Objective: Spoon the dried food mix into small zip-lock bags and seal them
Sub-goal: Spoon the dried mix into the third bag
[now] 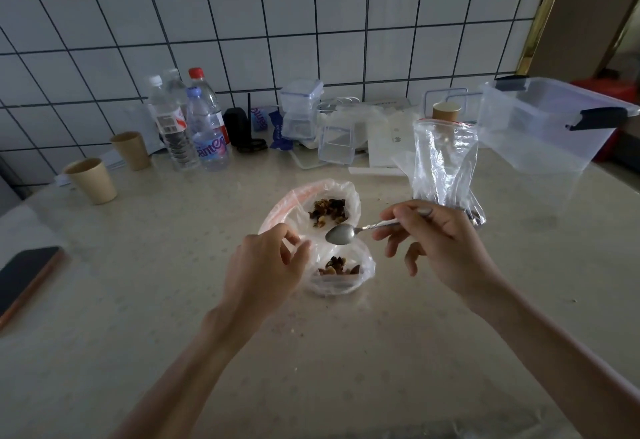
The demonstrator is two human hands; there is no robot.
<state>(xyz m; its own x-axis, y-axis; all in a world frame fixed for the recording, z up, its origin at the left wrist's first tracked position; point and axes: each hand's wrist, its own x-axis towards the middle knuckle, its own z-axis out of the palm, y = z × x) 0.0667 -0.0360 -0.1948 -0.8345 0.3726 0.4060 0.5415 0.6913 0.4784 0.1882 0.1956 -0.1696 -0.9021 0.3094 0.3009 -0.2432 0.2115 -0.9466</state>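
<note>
A thin plastic bag (341, 192) lies open mid-table with dried food mix (328, 212) inside. Nearer me a small zip-lock bag (341, 281) holds a little of the mix (337, 265). My left hand (266, 265) pinches this small bag's rim on its left side. My right hand (440, 241) grips the handle of a metal spoon (341, 233). The spoon's bowl is empty and hovers between the two bags. Another zip-lock bag (445, 161) with a red strip stands upright behind my right hand, with some dark mix at its bottom.
Two paper cups (92, 180) and several water bottles (194, 123) stand at the back left. A phone (24, 277) lies at the left edge. Small clear containers (301, 109) sit by the tiled wall. A large clear plastic box (547, 123) stands at the back right.
</note>
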